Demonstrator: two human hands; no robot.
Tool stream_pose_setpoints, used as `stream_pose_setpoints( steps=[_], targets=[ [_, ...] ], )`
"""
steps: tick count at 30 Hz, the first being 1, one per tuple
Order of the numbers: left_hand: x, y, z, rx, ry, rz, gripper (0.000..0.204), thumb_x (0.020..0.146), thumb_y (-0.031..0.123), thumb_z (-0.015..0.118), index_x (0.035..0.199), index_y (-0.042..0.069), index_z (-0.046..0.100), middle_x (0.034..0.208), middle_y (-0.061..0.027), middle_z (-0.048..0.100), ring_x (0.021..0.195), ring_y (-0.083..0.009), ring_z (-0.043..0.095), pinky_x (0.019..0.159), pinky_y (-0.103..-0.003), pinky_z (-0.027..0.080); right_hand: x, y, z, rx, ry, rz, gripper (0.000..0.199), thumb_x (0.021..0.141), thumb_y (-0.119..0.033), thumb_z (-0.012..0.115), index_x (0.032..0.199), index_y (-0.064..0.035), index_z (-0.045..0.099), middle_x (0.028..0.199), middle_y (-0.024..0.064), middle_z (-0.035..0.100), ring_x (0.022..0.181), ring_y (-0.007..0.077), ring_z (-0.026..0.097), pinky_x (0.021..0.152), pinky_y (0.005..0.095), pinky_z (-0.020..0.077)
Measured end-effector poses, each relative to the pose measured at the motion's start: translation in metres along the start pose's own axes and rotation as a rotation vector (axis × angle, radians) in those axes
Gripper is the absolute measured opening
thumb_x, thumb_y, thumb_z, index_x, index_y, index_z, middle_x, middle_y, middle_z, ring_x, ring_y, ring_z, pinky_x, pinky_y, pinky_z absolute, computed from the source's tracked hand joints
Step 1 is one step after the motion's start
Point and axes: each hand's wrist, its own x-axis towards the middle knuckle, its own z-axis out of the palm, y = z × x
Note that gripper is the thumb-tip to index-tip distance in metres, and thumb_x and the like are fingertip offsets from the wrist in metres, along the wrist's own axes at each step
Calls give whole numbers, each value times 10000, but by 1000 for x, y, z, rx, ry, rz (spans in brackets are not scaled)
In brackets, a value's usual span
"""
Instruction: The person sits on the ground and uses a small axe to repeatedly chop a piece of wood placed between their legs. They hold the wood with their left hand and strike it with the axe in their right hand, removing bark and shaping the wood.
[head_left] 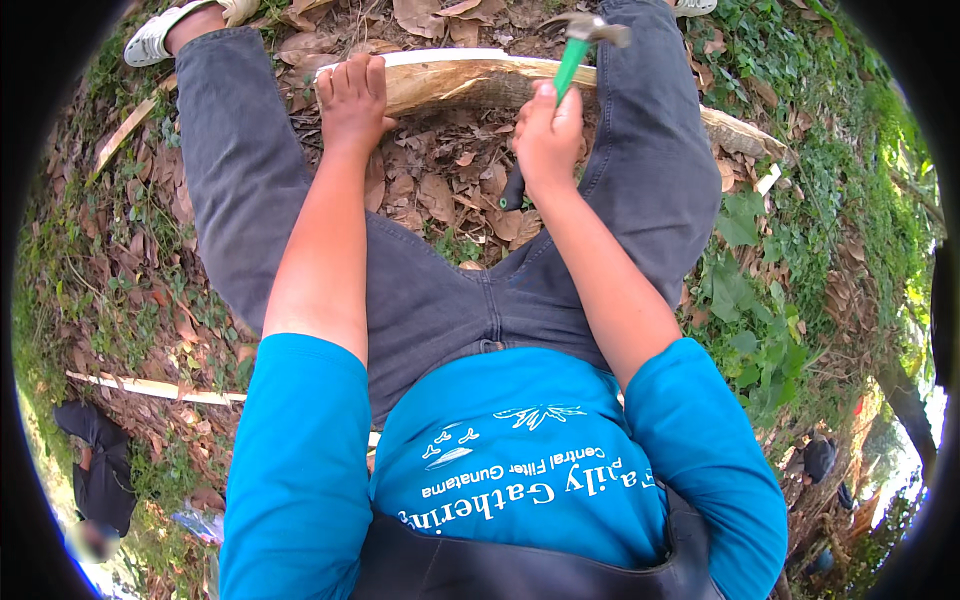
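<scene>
My right hand (550, 140) is closed around a claw hammer (571, 68) with a green handle and a dark grip end. The metal head is raised, pointing away from me beside my right knee. My left hand (352, 100) has its fingers curled over the left end of a curved piece of split wood (450, 86). A pale, flat face or strip runs along the wood's far edge; I cannot tell whether it is a separate piece. The wood lies across the ground between my legs and seems to pass under my right leg, showing again on the other side.
Dry leaves (435, 195) and green plants (740, 290) cover the ground around me. A long pale wood strip (160, 388) lies at the left, another strip (130, 130) farther up. A person in dark clothes (100, 465) is at lower left. A tree trunk (905, 410) stands at right.
</scene>
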Motion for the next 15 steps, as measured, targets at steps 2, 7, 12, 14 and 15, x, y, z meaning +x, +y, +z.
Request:
stream_pose_setpoints(
  steps=[2, 7, 12, 14, 15],
  targets=[
    [1, 6, -2, -8, 24, 10, 1085, 487, 389, 934, 1356, 117, 344, 1340, -76, 420, 1238, -287, 435, 1092, -498, 287, 0, 56, 0, -307, -28, 75, 222, 1028, -236, 471, 1005, -28, 547, 773, 89, 591, 656, 173, 587, 655, 369, 473],
    [-8, 0, 2, 7, 41, -3, 1079, 488, 373, 935, 1356, 119, 347, 1327, -74, 434, 1230, -284, 446, 1085, -495, 292, -7, -11, 2, 195, -47, 87, 204, 1055, -236, 463, 1057, -44, 530, 723, 10, 526, 544, 71, 470, 493, 263, 400],
    [-7, -2, -1, -23, 40, -6, 1073, 490, 376, 933, 1355, 127, 350, 1321, -64, 438, 1230, -282, 447, 1075, -494, 297, 15, -74, 1, 390, 57, -260, 204, 1065, -251, 446, 1132, -58, 440, 703, -22, 428, 534, 62, 403, 456, 235, 350],
    [-4, 0, -2, -23, 27, 6, 1074, 489, 378, 933, 1355, 128, 351, 1320, -62, 439, 1231, -280, 446, 1075, -492, 297, 19, -10, 0, -13, 118, -225, 209, 1056, -252, 455, 1056, -44, 469, 752, 71, 543, 594, 148, 523, 556, 333, 441],
    [-3, 1, -2, -13, 12, 7, 1074, 488, 377, 933, 1356, 128, 351, 1320, -61, 439, 1231, -279, 446, 1076, -491, 298, 1, 13, 3, -382, 37, -95, 205, 1040, -240, 470, 1055, -36, 481, 757, 112, 559, 677, 215, 571, 640, 398, 461]
  ],
)
